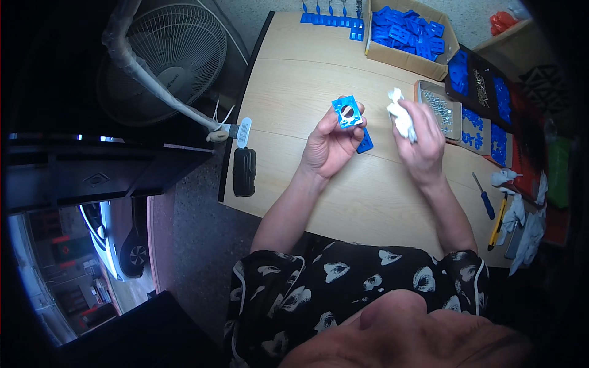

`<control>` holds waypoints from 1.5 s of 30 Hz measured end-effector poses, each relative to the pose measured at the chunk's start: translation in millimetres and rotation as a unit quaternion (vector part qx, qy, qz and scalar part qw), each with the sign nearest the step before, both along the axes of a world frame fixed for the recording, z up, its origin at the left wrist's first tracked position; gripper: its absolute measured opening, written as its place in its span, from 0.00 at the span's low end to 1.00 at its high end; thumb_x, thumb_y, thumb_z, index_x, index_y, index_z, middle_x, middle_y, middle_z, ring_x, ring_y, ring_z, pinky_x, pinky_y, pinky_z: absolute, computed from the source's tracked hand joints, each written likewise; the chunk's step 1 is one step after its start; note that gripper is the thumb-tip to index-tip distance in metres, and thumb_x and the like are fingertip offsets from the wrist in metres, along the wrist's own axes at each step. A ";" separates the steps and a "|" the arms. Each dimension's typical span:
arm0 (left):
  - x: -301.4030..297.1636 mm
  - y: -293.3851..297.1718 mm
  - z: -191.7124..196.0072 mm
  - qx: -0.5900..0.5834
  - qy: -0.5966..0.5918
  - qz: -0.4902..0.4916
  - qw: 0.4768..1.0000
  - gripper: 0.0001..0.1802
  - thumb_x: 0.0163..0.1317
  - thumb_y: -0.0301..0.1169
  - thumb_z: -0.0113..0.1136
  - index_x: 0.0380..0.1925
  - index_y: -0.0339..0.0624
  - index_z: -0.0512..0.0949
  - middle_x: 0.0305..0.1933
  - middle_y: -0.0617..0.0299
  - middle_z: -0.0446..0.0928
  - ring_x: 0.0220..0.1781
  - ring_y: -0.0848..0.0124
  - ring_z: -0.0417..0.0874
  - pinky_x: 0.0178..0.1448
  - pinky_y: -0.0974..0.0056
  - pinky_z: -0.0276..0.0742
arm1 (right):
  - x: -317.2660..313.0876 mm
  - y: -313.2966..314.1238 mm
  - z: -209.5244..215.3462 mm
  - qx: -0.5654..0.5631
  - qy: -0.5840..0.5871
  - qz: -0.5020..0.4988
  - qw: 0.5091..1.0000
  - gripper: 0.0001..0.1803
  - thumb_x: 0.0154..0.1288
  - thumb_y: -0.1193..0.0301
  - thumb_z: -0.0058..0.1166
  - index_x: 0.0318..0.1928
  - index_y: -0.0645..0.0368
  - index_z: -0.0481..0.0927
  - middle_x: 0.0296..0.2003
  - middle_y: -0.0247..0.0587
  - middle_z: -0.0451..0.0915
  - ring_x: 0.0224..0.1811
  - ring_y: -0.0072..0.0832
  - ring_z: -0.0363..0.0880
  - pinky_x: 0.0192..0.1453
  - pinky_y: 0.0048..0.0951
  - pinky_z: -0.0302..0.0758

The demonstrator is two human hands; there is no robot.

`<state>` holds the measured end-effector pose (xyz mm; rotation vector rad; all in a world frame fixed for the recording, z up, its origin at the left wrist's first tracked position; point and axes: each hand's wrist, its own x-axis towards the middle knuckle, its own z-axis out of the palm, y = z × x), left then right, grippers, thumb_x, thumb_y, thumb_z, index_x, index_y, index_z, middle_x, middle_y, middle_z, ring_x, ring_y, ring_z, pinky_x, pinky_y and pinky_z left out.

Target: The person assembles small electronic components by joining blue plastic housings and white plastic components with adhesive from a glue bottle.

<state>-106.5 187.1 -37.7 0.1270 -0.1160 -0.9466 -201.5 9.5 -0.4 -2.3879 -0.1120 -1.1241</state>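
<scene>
My left hand holds up a small blue plastic plate with a round hole in its middle, pinched between thumb and fingers. A second blue piece shows just below it, by the fingers. To the right, my right hand is closed around a crumpled white cloth, which sticks out above the fingers. Both hands hover over the light wooden table, a short gap between them.
A cardboard box of blue parts stands at the back. A tray of small metal screws lies right of my hand. A blue screwdriver, a yellow knife and white rags lie right. A black case and fan sit left.
</scene>
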 end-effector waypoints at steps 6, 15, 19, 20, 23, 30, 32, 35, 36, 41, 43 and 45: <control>-1.6 0.1 -4.9 0.026 -0.001 -0.007 1.000 0.21 0.62 0.30 0.64 0.53 0.39 0.72 0.58 0.51 0.70 0.54 0.59 0.79 0.54 0.63 0.83 | 11.1 -9.9 3.2 -0.041 0.051 -0.081 0.995 0.18 0.58 0.74 0.64 0.49 0.63 0.79 0.37 0.41 0.80 0.34 0.36 0.81 0.38 0.30 0.77; -20.0 -11.0 -2.4 0.139 -0.116 -0.052 0.982 0.25 0.60 0.33 0.65 0.56 0.38 0.69 0.55 0.53 0.75 0.51 0.63 0.82 0.53 0.65 0.82 | -35.4 -1.3 7.7 0.564 0.240 0.129 0.779 0.10 0.67 0.69 0.59 0.40 0.65 0.83 0.26 0.27 0.79 0.26 0.07 0.69 0.28 0.13 0.64; -26.7 -15.5 -3.8 0.183 -0.144 -0.088 0.968 0.23 0.61 0.34 0.64 0.54 0.38 0.70 0.53 0.54 0.77 0.50 0.64 0.83 0.52 0.66 0.82 | -45.0 -4.5 4.5 0.611 0.276 0.154 0.726 0.11 0.66 0.68 0.60 0.39 0.65 0.82 0.25 0.30 0.79 0.22 0.10 0.70 0.25 0.13 0.66; -27.5 -14.8 -3.6 0.194 -0.156 -0.096 0.964 0.23 0.61 0.34 0.64 0.54 0.38 0.70 0.53 0.54 0.77 0.50 0.65 0.83 0.52 0.66 0.82 | -46.4 -4.3 4.1 0.620 0.288 0.152 0.714 0.11 0.66 0.68 0.60 0.38 0.65 0.82 0.25 0.31 0.79 0.21 0.10 0.70 0.24 0.12 0.65; -28.3 -15.1 -3.7 0.209 -0.185 -0.117 0.953 0.23 0.62 0.34 0.64 0.55 0.38 0.70 0.52 0.54 0.77 0.50 0.65 0.84 0.53 0.66 0.82 | -51.0 -4.6 2.8 0.650 0.292 0.159 0.683 0.11 0.66 0.67 0.61 0.37 0.64 0.82 0.24 0.30 0.78 0.20 0.09 0.69 0.22 0.12 0.65; -34.1 -18.9 6.1 0.246 -0.276 -0.078 0.926 0.29 0.60 0.25 0.64 0.61 0.35 0.67 0.53 0.56 0.76 0.52 0.68 0.82 0.56 0.68 0.80 | -64.5 -9.0 -6.4 0.721 0.244 0.154 0.630 0.09 0.62 0.68 0.64 0.32 0.61 0.82 0.23 0.30 0.77 0.20 0.10 0.68 0.22 0.12 0.63; -36.0 -20.4 12.0 0.286 -0.375 -0.038 0.881 0.38 0.52 0.17 0.69 0.63 0.34 0.64 0.54 0.57 0.75 0.54 0.71 0.79 0.58 0.66 0.79 | -67.4 -8.4 -7.4 0.716 0.232 0.133 0.644 0.09 0.62 0.68 0.63 0.29 0.58 0.81 0.23 0.29 0.77 0.20 0.09 0.68 0.21 0.12 0.62; -39.5 -25.0 11.5 0.311 -0.469 -0.003 0.827 0.37 0.50 0.18 0.72 0.61 0.34 0.66 0.52 0.57 0.76 0.54 0.71 0.80 0.59 0.65 0.78 | -70.4 -8.9 -7.9 0.705 0.241 0.130 0.654 0.08 0.62 0.67 0.63 0.29 0.58 0.81 0.23 0.28 0.77 0.20 0.09 0.68 0.21 0.12 0.61; -40.1 -25.6 10.5 0.313 -0.468 -0.002 0.827 0.37 0.50 0.18 0.72 0.61 0.34 0.66 0.52 0.57 0.76 0.54 0.71 0.80 0.59 0.65 0.78 | -71.6 -8.5 -7.3 0.706 0.242 0.130 0.653 0.08 0.62 0.67 0.63 0.29 0.58 0.81 0.23 0.28 0.77 0.20 0.09 0.68 0.21 0.12 0.61; -44.0 -28.5 9.3 0.324 -0.493 0.011 0.808 0.32 0.49 0.23 0.75 0.55 0.34 0.72 0.49 0.57 0.79 0.54 0.71 0.80 0.62 0.65 0.76 | -77.9 -7.5 -8.6 0.718 0.244 0.149 0.635 0.08 0.62 0.68 0.63 0.29 0.57 0.81 0.23 0.27 0.76 0.21 0.09 0.68 0.22 0.12 0.62; -43.6 -26.8 6.6 0.334 -0.505 0.016 0.796 0.31 0.48 0.24 0.75 0.54 0.34 0.73 0.49 0.58 0.79 0.54 0.71 0.80 0.62 0.65 0.75 | -79.1 -6.8 -12.4 0.718 0.242 0.149 0.635 0.08 0.62 0.68 0.63 0.29 0.57 0.81 0.23 0.27 0.76 0.21 0.09 0.68 0.23 0.12 0.62; -43.7 -25.8 4.4 0.343 -0.518 0.020 0.784 0.31 0.47 0.26 0.76 0.53 0.35 0.75 0.49 0.58 0.79 0.54 0.71 0.80 0.63 0.64 0.74 | -80.4 -6.0 -15.1 0.719 0.240 0.149 0.635 0.08 0.62 0.68 0.63 0.29 0.56 0.81 0.23 0.27 0.75 0.21 0.09 0.68 0.23 0.12 0.62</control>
